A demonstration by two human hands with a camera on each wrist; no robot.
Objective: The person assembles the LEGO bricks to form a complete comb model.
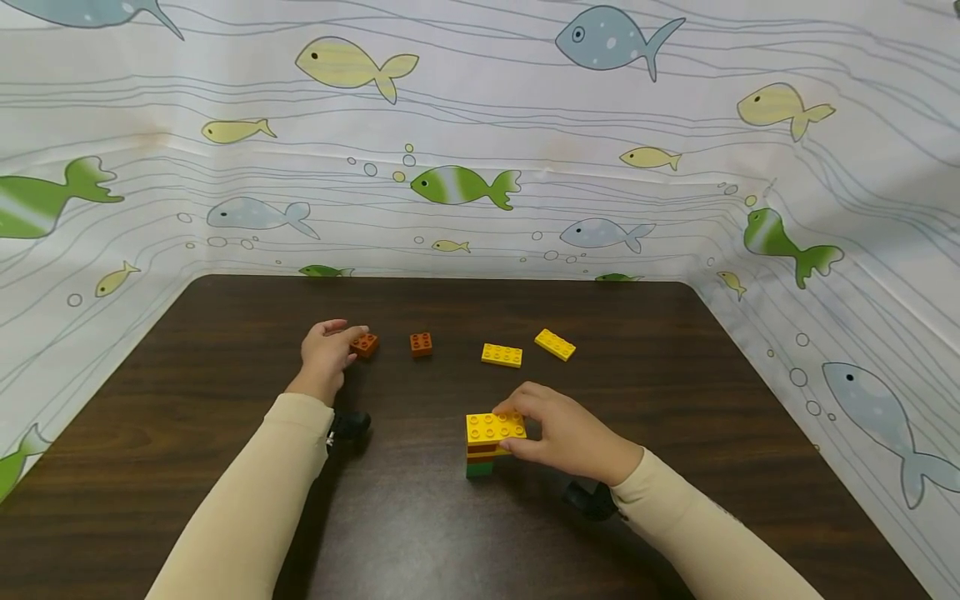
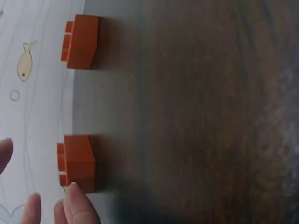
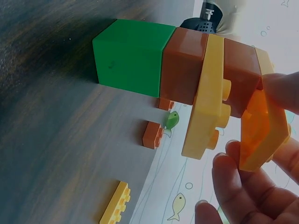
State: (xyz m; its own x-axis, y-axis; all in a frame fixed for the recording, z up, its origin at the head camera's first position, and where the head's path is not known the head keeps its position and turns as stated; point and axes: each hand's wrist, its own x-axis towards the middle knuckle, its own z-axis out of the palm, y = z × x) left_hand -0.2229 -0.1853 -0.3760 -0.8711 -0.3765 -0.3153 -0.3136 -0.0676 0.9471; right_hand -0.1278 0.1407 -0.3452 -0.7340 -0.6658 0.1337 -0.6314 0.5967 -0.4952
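Note:
On the table stands a tower of toy building bricks: a green brick at the bottom, then an orange-brown brick, a yellow plate, another orange-brown brick and a top yellow plate. Both plates overhang to one side. My right hand pinches the overhanging end of the top plate between thumb and fingers. Farther left, my left hand is at an orange brick, its fingers apart. One fingertip overlaps the brick's near end; whether it touches is unclear.
A second orange brick lies to the right of the one by my left hand. Two yellow plates, one straight and one angled, lie toward the back. Fish-printed sheeting borders the dark wooden table.

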